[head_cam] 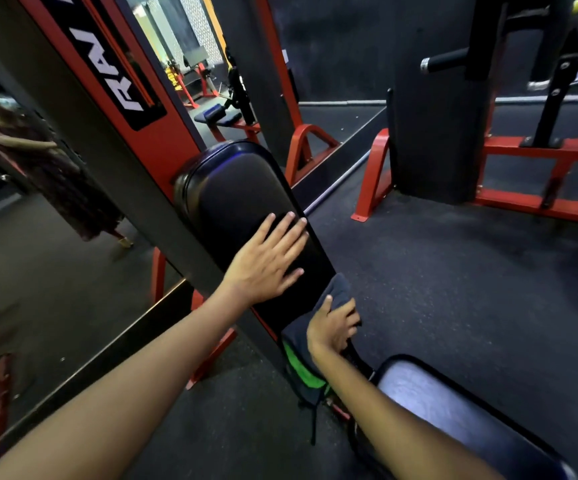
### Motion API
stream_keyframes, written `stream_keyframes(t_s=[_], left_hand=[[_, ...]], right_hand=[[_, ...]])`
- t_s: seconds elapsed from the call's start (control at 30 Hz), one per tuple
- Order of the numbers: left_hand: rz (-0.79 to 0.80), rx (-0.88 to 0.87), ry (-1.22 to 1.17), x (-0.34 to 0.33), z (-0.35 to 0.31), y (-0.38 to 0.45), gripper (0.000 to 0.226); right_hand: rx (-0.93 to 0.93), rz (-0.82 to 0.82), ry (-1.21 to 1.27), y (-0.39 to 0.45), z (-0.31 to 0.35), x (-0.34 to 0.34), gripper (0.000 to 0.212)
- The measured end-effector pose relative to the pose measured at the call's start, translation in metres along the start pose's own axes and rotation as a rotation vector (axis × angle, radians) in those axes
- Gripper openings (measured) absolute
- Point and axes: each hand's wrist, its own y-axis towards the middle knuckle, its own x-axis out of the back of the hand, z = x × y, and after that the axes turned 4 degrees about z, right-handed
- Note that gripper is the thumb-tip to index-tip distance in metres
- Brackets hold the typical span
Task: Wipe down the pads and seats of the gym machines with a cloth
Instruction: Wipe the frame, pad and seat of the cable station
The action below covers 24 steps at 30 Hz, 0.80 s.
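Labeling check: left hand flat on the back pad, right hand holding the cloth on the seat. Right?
Not quite. The head view shows the right hand pressing the cloth against the lower end of the back pad, not the seat. Left hand is flat on the pad.

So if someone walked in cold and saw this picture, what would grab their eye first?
Probably the left hand spread flat on the long black back pad at centre, with the right hand just below gripping a dark cloth against the pad's lower end. Next, the red machine frame behind the pad, and the black seat at lower right.
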Motion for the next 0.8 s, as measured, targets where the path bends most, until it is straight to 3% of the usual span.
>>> stream_keyframes(t_s=[0.03, 0.17, 0.2, 0.27, 0.33, 0.4, 0.47, 0.63, 0.67, 0.77, 0.8], left_hand=[[0.019, -0.002, -0.014, -0.003, -0.009, 0.000, 0.062], [0.047, 0.066, 0.026, -0.008, -0.022, 0.005, 0.056], [0.049, 0.066, 0.063, -0.009, -0.023, 0.003, 0.055], [0.054, 0.039, 0.117, -0.011, -0.023, 0.001, 0.054], [0.051, 0.018, 0.111, -0.013, -0.022, 0.001, 0.054], [0.035, 0.009, 0.097, -0.016, -0.024, 0.003, 0.056], [0.021, 0.008, 0.110, -0.018, -0.026, 0.002, 0.056], [0.001, -0.015, 0.159, -0.021, -0.027, 0.001, 0.056], [-0.007, -0.016, 0.169, -0.021, -0.027, 0.000, 0.056], [-0.022, -0.015, 0.162, -0.021, -0.026, 0.001, 0.055], [-0.024, -0.014, 0.161, -0.021, -0.026, 0.001, 0.055]], right_hand=[[0.043, -0.002, -0.012, 0.000, 0.006, 0.002, 0.055], [0.522, -0.016, -0.054, -0.028, -0.016, -0.001, 0.061], [0.551, -0.014, -0.043, -0.035, -0.031, -0.005, 0.064], [0.393, 0.003, 0.013, -0.033, -0.052, -0.009, 0.061], [0.017, 0.036, 0.096, -0.014, -0.051, -0.013, 0.057], [-0.218, 0.027, 0.132, 0.005, -0.038, -0.010, 0.057], [-0.197, 0.014, 0.099, 0.009, -0.025, -0.008, 0.056], [0.281, 0.050, 0.011, -0.018, -0.056, -0.005, 0.055], [0.244, 0.060, 0.011, -0.013, -0.065, -0.005, 0.055], [-0.188, 0.090, 0.148, 0.022, -0.060, -0.002, 0.057], [-0.256, 0.092, 0.163, 0.032, -0.053, 0.001, 0.056]])
